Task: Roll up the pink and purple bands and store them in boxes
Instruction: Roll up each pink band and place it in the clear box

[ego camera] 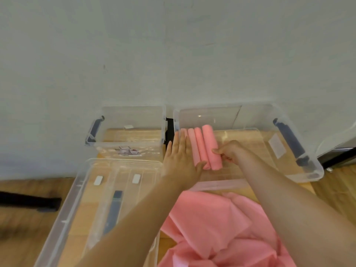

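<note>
Four pink rolls point(204, 147) lie side by side at the left end of the right box point(300, 166), a clear bin with dark handles standing against the wall point(173, 51). Just left of it, also at the wall, stands a smaller clear box point(127, 112), and in front of that lie clear lids point(81, 199) on the wooden floor point(23, 218). Loose pink bands point(212, 228) are heaped in front of the right box, between the forearms.

The left hand point(181, 157) lies flat with straight fingers over the leftmost rolls, thumb touching the near ends, holding nothing. The right hand point(229, 151) has its fingers curled in, their tips touching the side of the rightmost roll near its near end; whether they pinch anything cannot be told. Both arms reach forward over the near rim of the box. A dark strap point(30, 203) lies on the floor at left.
</note>
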A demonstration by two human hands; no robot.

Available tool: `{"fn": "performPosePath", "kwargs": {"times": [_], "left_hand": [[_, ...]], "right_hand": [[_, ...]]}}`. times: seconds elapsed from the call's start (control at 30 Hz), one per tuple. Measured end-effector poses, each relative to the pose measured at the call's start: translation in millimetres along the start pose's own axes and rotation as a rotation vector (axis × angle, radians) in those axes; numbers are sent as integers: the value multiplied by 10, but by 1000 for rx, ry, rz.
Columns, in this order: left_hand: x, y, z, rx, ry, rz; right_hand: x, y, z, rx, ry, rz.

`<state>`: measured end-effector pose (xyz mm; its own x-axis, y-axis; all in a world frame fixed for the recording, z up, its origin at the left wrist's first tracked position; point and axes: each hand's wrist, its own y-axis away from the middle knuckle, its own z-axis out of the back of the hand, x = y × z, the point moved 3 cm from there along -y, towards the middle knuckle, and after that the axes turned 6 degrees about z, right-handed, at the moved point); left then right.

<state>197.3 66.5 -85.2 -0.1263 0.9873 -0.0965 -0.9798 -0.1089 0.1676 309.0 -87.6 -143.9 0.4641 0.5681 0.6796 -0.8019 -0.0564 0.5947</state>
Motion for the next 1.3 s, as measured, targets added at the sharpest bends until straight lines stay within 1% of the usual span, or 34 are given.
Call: {"fn": "performPosePath", "kwargs": {"times": [0.23, 0.3, 0.4, 0.43, 0.5, 0.57, 0.6, 0.67, 0.73, 0.8, 0.93, 1.07, 1.17, 1.23, 1.3], "left_hand": [[-1, 8, 6, 29, 21, -10], [8, 7, -4, 47, 21, -11], [10, 2, 4, 34, 25, -12], [7, 2, -2, 40, 30, -12], [4, 1, -7, 54, 39, -11], [6, 2, 3, 56, 50, -15], [10, 0, 2, 53, 54, -16], [12, -3, 11, 47, 51, -17], [7, -1, 12, 50, 40, -18], [3, 1, 15, 54, 46, -19], [12, -10, 0, 57, 49, -18], [13, -16, -12, 62, 28, -20], [15, -20, -37, 71, 14, -16], [17, -24, 2, 65, -11, -10], [-2, 17, 32, 96, -63, -5]], "right_hand": [[-51, -124, -55, 10, -119, 13], [-36, -127, -66, 17, -73, 59], [-21, -117, -49, -23, 169, 204], [-3, -91, -33, -6, 231, 261], [38, -36, -1, 111, 355, 373], [19, -18, 22, 241, 579, 445], [-25, -37, 31, 270, 694, 472], [-80, -48, 39, 270, 873, 500], [-61, 18, 20, 268, 976, 481], [-37, 44, -28, 284, 1029, 473], [-33, 28, -39, 308, 1038, 457], [-37, 44, 32, 297, 1031, 501], [33, 146, 84, 272, 900, 531], [106, 287, 141, 220, 803, 587], [157, 510, 249, 156, 677, 608]]}}
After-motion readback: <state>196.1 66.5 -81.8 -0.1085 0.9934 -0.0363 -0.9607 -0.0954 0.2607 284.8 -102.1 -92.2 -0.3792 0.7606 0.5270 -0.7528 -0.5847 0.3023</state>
